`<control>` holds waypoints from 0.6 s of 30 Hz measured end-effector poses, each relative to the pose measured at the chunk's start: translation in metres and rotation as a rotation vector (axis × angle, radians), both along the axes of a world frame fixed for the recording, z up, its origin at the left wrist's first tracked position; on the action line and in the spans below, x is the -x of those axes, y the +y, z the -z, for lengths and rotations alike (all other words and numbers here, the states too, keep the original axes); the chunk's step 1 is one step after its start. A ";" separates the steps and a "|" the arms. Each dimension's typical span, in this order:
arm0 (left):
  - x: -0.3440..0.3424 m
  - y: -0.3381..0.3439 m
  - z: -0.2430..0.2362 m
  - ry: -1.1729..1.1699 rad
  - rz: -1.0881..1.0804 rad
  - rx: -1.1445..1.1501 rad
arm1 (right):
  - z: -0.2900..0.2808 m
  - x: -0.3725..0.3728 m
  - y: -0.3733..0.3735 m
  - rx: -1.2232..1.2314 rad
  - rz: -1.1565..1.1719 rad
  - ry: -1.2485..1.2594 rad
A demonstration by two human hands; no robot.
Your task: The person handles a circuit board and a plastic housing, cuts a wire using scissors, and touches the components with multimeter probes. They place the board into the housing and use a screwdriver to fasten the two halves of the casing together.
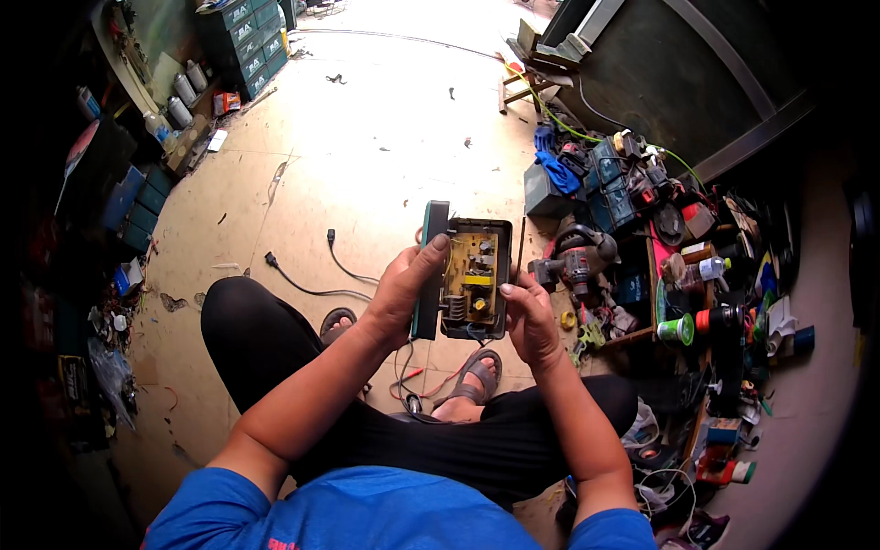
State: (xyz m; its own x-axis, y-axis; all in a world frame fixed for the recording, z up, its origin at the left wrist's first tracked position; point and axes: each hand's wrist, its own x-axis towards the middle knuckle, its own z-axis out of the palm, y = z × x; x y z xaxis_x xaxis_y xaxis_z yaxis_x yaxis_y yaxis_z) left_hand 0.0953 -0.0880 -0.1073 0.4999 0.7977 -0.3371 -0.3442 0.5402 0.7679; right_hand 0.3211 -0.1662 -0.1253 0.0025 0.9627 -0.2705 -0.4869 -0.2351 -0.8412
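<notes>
My left hand (403, 289) grips a dark teal casing half (434, 215), its thumb along the upper part. Beside that half is an open dark housing (500, 240) containing a tan circuit board (465, 261) with components, a yellow-wrapped part and short wires. My right hand (527, 312) holds the housing's right side, thumb at its edge, with a thin dark rod (522, 240) sticking up from among the fingers. Cables hang below the device.
Two black plugs (270, 259) (331, 236) on cords and a red-tipped lead (412, 374) lie on the floor (238, 183). Power tools (577, 266) and containers crowd the right. Boxes (243, 46) and spray cans (183, 87) line the left. A dark panel (669, 82) stands at back right.
</notes>
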 end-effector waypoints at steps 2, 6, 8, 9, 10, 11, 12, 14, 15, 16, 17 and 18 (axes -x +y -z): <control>0.000 0.001 0.000 -0.023 0.018 -0.005 | 0.006 -0.003 0.000 0.037 0.021 -0.093; 0.001 0.002 0.005 0.076 0.023 0.009 | 0.000 0.010 0.003 0.074 0.061 -0.217; -0.003 0.001 0.012 0.100 0.016 -0.008 | 0.003 0.017 0.004 0.057 0.076 -0.299; -0.003 0.000 0.013 0.105 0.010 -0.003 | 0.004 0.020 0.005 0.048 0.083 -0.341; -0.004 -0.002 0.011 0.110 0.010 0.005 | 0.011 0.022 0.006 0.029 0.095 -0.367; -0.006 -0.002 0.011 0.116 0.010 0.013 | 0.015 0.023 0.007 0.009 0.106 -0.393; -0.007 -0.003 0.012 0.095 0.025 0.011 | 0.017 0.022 0.005 0.002 0.127 -0.417; -0.005 -0.002 0.013 0.058 0.044 -0.001 | 0.010 0.026 0.007 0.064 0.099 -0.570; -0.006 -0.003 0.015 0.085 0.039 -0.008 | 0.009 0.026 0.008 0.096 0.085 -0.646; -0.006 -0.005 0.017 0.111 0.036 -0.014 | 0.011 0.026 0.009 0.091 0.106 -0.696; -0.007 -0.006 0.019 0.137 0.032 -0.021 | 0.014 0.026 0.010 0.086 0.126 -0.745; -0.008 -0.006 0.021 0.142 0.037 -0.022 | 0.017 0.026 0.010 0.081 0.146 -0.794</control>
